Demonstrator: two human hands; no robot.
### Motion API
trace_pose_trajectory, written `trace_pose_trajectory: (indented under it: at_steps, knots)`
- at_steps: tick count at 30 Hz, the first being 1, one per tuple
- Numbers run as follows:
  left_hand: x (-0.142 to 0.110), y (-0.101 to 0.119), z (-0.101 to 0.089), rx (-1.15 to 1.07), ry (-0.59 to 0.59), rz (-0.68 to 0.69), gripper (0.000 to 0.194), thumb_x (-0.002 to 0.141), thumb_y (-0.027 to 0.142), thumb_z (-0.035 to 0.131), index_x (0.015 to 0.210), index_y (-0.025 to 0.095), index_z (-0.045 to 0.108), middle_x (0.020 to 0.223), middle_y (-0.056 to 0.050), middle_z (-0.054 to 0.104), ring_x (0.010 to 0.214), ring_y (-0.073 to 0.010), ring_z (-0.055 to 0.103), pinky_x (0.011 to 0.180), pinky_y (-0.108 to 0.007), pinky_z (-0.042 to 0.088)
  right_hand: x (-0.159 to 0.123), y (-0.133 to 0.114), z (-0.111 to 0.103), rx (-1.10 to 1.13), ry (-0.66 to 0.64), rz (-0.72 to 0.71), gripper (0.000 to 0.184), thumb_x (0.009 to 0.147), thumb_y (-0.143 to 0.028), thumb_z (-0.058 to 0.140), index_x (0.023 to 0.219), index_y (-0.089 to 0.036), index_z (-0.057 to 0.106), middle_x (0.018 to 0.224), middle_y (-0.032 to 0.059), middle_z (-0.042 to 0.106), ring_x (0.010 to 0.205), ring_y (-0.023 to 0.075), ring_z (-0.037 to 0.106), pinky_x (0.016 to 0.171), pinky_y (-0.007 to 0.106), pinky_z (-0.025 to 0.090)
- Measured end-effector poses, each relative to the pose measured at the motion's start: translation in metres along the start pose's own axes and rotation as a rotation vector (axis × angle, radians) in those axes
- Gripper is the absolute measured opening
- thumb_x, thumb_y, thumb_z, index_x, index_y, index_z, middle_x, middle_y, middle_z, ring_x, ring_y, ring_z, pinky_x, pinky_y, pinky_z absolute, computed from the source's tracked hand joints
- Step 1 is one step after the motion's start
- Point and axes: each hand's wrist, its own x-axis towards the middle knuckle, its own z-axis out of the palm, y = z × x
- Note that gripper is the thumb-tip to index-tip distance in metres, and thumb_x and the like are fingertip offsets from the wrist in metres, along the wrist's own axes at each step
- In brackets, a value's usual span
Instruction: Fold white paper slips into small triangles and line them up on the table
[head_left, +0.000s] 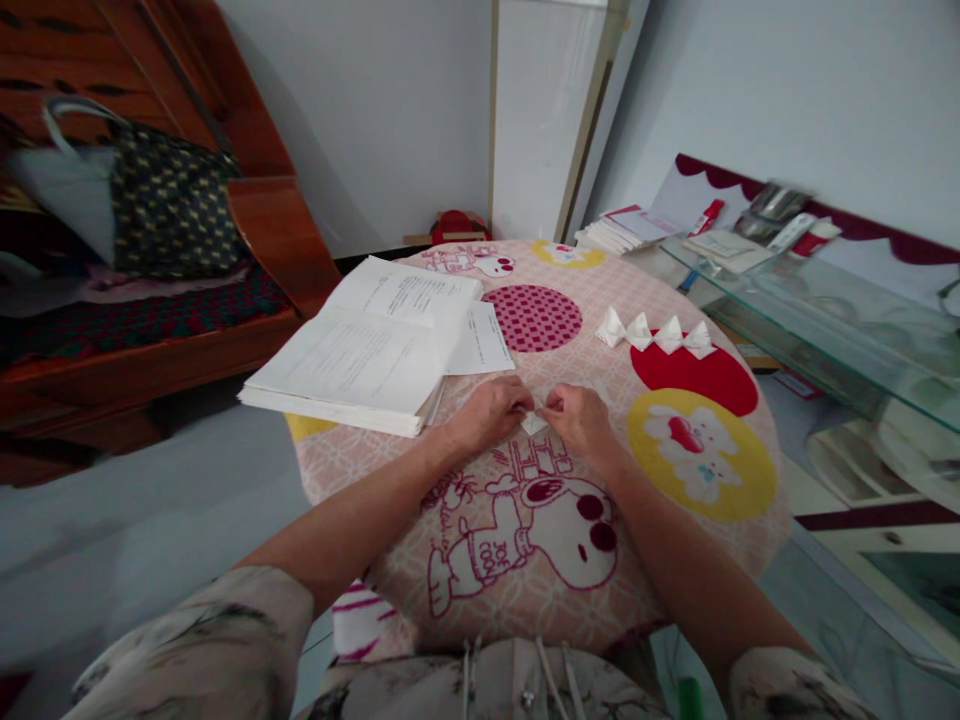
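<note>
Between my two hands, near the middle of the round table, is a small piece of folded white paper (534,424). My left hand (496,408) pinches its left side with the fingertips. On the other side, the fingers of my right hand (577,412) close on its right edge. Part of the paper is hidden behind the fingertips. A row of several folded white paper shapes (654,333) stands to the right, beyond my right hand. To the left lies an open thick book (360,350) with printed pages, and a loose printed sheet (480,340) sticks out beside it.
A patterned cloth (450,480) covers the round table. At right, a glass shelf (817,310) holds a metal container and papers, close to the table's edge. A stack of booklets (626,228) sits behind. On the left, a wooden bench (277,225) carries a dark patterned bag (172,205).
</note>
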Motion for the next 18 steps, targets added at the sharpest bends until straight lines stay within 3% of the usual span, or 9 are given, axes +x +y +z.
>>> trace_pose_trajectory:
  at_steps: [4,8,14,18]
  knots:
    - [-0.001,-0.004,-0.004,0.015,-0.106,0.093,0.018,0.087,0.009,0.059,0.093,0.017,0.074,0.093,-0.004,0.071,0.089,-0.0164,0.066,0.084,-0.027,0.049,-0.004,0.002,-0.004,-0.069,-0.04,-0.239,0.012,0.084,-0.01,0.062,0.081,-0.017,0.072,0.084,0.0057,0.068,0.077,0.0171,0.058,0.069,0.027,0.037]
    - [-0.003,-0.006,-0.012,-0.011,-0.146,0.139,0.02,0.084,0.013,0.066,0.102,0.018,0.074,0.099,-0.004,0.071,0.093,-0.0167,0.066,0.085,-0.027,0.049,-0.006,0.01,-0.007,-0.109,-0.137,-0.416,0.01,0.086,-0.015,0.066,0.078,-0.016,0.071,0.084,0.0047,0.063,0.076,0.0168,0.056,0.071,0.028,0.039]
    - [-0.004,-0.008,-0.011,-0.011,-0.146,0.159,0.018,0.085,0.014,0.066,0.101,0.016,0.071,0.101,-0.005,0.069,0.095,-0.0176,0.065,0.087,-0.028,0.049,-0.009,0.013,-0.005,-0.202,-0.141,-0.529,0.011,0.089,-0.025,0.071,0.088,-0.014,0.072,0.091,0.0077,0.064,0.084,0.019,0.057,0.075,0.029,0.042]
    - [-0.004,-0.01,-0.008,0.012,-0.136,0.17,0.016,0.085,0.015,0.066,0.1,0.016,0.07,0.099,-0.006,0.069,0.095,-0.0186,0.064,0.086,-0.029,0.049,-0.01,0.009,-0.007,-0.264,-0.159,-0.558,0.015,0.092,-0.025,0.067,0.084,-0.013,0.072,0.09,0.0088,0.066,0.083,0.019,0.057,0.072,0.029,0.041]
